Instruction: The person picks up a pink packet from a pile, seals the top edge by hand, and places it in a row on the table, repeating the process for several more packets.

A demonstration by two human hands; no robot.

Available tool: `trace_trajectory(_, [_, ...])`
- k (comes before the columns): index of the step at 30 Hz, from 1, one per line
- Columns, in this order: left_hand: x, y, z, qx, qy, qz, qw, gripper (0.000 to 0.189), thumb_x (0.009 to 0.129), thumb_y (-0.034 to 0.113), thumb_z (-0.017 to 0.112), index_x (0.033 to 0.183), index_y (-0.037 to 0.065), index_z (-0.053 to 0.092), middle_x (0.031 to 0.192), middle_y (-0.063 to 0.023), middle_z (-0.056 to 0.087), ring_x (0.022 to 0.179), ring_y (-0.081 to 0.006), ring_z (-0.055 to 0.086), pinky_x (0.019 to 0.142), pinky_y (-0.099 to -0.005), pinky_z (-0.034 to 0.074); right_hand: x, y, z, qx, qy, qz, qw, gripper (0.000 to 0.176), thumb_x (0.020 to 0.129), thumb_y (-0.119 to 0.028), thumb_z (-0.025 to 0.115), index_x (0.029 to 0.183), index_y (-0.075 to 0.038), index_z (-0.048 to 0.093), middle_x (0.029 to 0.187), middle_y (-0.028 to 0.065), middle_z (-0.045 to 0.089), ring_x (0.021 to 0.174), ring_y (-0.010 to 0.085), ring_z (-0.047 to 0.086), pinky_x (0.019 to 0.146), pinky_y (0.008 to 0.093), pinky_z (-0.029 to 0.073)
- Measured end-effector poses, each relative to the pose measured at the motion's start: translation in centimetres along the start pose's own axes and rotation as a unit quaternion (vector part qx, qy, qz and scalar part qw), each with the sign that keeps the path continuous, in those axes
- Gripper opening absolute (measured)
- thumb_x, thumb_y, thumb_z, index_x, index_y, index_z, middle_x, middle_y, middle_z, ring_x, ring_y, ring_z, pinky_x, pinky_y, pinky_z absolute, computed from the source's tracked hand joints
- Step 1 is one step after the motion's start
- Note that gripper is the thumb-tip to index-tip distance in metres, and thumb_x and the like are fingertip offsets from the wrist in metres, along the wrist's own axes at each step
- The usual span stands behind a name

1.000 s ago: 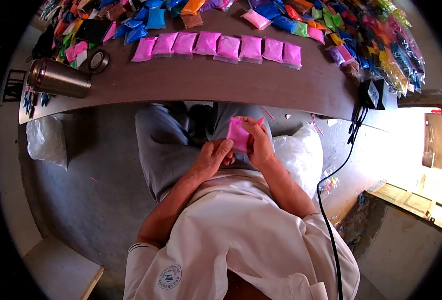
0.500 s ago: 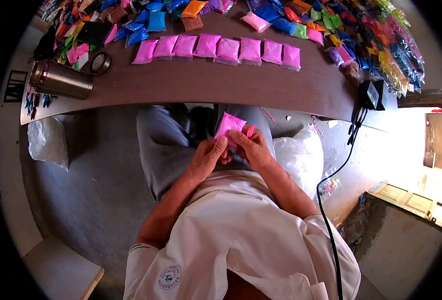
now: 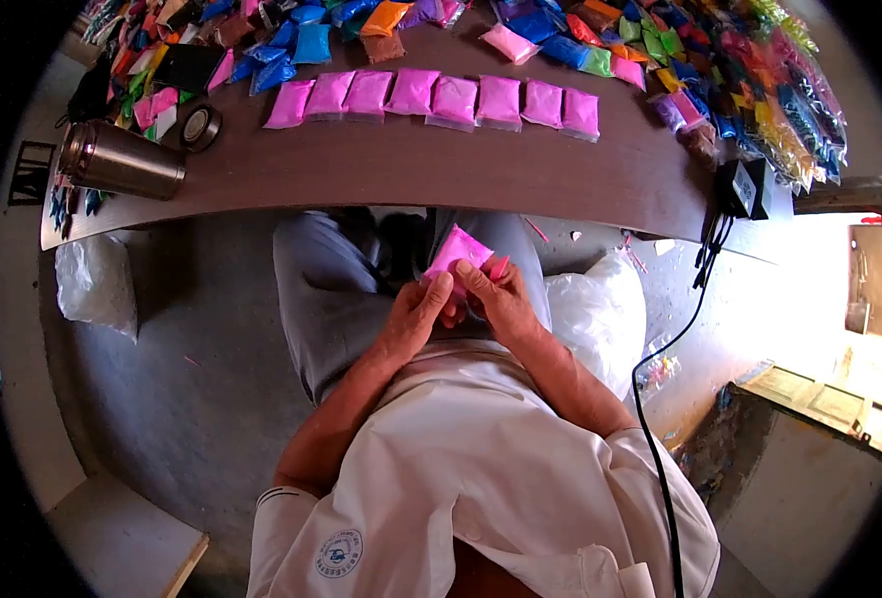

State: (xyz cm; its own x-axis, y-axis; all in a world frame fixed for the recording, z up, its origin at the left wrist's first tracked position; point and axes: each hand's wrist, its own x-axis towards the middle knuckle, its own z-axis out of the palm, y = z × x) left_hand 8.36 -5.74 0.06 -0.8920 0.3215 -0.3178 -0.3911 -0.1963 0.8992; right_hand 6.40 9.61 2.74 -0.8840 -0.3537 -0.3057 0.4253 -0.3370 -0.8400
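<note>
Between my two hands, over my lap, is a small plastic packet with bright pink filling [image 3: 458, 249], tilted with one corner pointing away from me. My left hand [image 3: 417, 311] grips its near left side, thumb pressed on top. My right hand [image 3: 506, 301] pinches the right side, its thumb lying across the near part of the packet. A small reddish-pink piece [image 3: 501, 268] sticks out by the right fingers; its kind cannot be made out. On the table beyond, several similar pink packets [image 3: 412, 93] lie in a row.
The brown table [image 3: 381, 169] spans the far side. Piles of coloured packets [image 3: 563, 50] cover its back. A steel flask [image 3: 127, 159] lies on the left, its lid [image 3: 200, 127] nearby. A black box [image 3: 743, 189] with a trailing cable sits right. White plastic bags [image 3: 600, 314] stand below.
The packet has tilted a little and come slightly lower between my hands. The fingers have shifted slightly while keeping hold; the row on the table is unchanged.
</note>
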Motion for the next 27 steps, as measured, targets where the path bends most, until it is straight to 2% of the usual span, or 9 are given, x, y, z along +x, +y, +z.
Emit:
trace_trajectory(5, [0.0, 0.2, 0.3, 0.026, -0.003, -0.001, 1.000, 0.054, 0.092, 0.052, 0.043, 0.069, 0.005, 0.055, 0.066, -0.0021, 0.056, 0.062, -0.0091, 0.051, 0.059, -0.0230, 0.042, 0.1, 0.5, 0.0, 0.031, 0.025, 0.030, 0.999, 0.029, 0.091, -0.028, 0.056, 0.076, -0.004, 0.060, 0.061, 0.0051, 0.058, 0.051, 0.0135, 0.055, 0.044, 0.0249, 0.042])
trace_trajectory(8, [0.2, 0.4, 0.6, 0.033, 0.001, 0.009, 0.999, 0.055, 0.092, 0.053, 0.041, 0.072, 0.004, 0.057, 0.067, -0.0019, 0.057, 0.063, -0.0089, 0.051, 0.060, -0.0232, 0.042, 0.1, 0.9, -0.3, 0.035, 0.032, 0.025, 0.999, 0.033, 0.093, -0.027, 0.053, 0.075, -0.001, 0.061, 0.062, 0.0058, 0.059, 0.051, 0.0133, 0.056, 0.048, 0.0261, 0.046])
trace_trajectory(12, [0.3, 1.0, 1.1, 0.026, 0.009, 0.006, 1.000, 0.056, 0.093, 0.053, 0.040, 0.075, 0.004, 0.059, 0.068, -0.0011, 0.057, 0.063, -0.0089, 0.051, 0.060, -0.0234, 0.042, 0.2, 0.1, -0.2, 0.027, 0.025, 0.008, 0.999, 0.027, 0.092, -0.026, 0.055, 0.079, -0.004, 0.058, 0.060, 0.0066, 0.057, 0.052, 0.0161, 0.057, 0.045, 0.0267, 0.044])
trace_trajectory(14, [0.6, 1.8, 1.5, 0.038, 0.006, 0.011, 0.999, 0.056, 0.093, 0.053, 0.039, 0.075, 0.004, 0.059, 0.068, -0.0011, 0.057, 0.063, -0.0091, 0.051, 0.060, -0.0236, 0.042, 0.2, -0.7, 0.0, 0.002, 0.053, 0.017, 0.998, 0.033, 0.094, -0.033, 0.050, 0.082, -0.004, 0.059, 0.061, 0.0032, 0.056, 0.052, 0.0113, 0.053, 0.044, 0.0259, 0.040])
trace_trajectory(18, [2.1, 2.2, 1.7, 0.094, 0.008, 0.049, 0.994, 0.057, 0.093, 0.053, 0.038, 0.074, 0.004, 0.059, 0.065, -0.0015, 0.056, 0.061, -0.0098, 0.051, 0.059, -0.0244, 0.042, 1.0, -1.1, -2.6, -0.052, 0.074, 0.064, 0.994, 0.039, 0.092, -0.047, 0.043, 0.084, -0.010, 0.054, 0.063, 0.0037, 0.055, 0.047, 0.0109, 0.048, 0.040, 0.0227, 0.033])
trace_trajectory(20, [2.7, 3.4, 1.8, 0.102, 0.023, 0.059, 0.993, 0.058, 0.093, 0.053, 0.038, 0.072, 0.004, 0.058, 0.064, -0.0019, 0.056, 0.060, -0.0100, 0.051, 0.058, -0.0246, 0.042, 0.6, -3.4, -1.9, 0.021, 0.099, 0.062, 0.993, 0.040, 0.091, -0.049, 0.042, 0.087, -0.010, 0.050, 0.060, -0.0019, 0.044, 0.045, 0.0066, 0.032, 0.041, 0.0234, 0.023])
trace_trajectory(22, [3.5, 3.7, 1.7, 0.109, 0.040, 0.067, 0.991, 0.058, 0.093, 0.054, 0.038, 0.071, 0.004, 0.057, 0.063, -0.0024, 0.056, 0.059, -0.0101, 0.050, 0.057, -0.0247, 0.042, 0.3, -3.1, -3.0, 0.040, 0.102, 0.039, 0.993, 0.034, 0.092, -0.045, 0.042, 0.088, -0.011, 0.047, 0.062, -0.0016, 0.044, 0.045, 0.0062, 0.031, 0.040, 0.0230, 0.023])
trace_trajectory(24, [4.5, 3.0, 1.4, 0.059, 0.043, 0.061, 0.995, 0.059, 0.093, 0.055, 0.038, 0.066, 0.004, 0.054, 0.062, -0.0026, 0.056, 0.057, -0.0101, 0.050, 0.055, -0.0247, 0.042, 0.1, -3.0, -3.8, 0.033, 0.159, -0.021, 0.986, 0.035, 0.092, -0.045, 0.042, 0.087, -0.011, 0.047, 0.064, -0.0003, 0.046, 0.044, 0.0061, 0.032, 0.039, 0.0226, 0.022])
trace_trajectory(27, [5.2, 2.5, 1.7, 0.033, 0.058, 0.037, 0.997, 0.059, 0.091, 0.056, 0.040, 0.063, 0.006, 0.052, 0.060, -0.0023, 0.055, 0.055, -0.0096, 0.050, 0.053, -0.0237, 0.041, -0.2, -3.5, -4.1, 0.018, 0.193, -0.074, 0.978, 0.026, 0.094, -0.033, 0.044, 0.084, -0.008, 0.048, 0.068, 0.0017, 0.048, 0.042, 0.0065, 0.035, 0.036, 0.0234, 0.024])
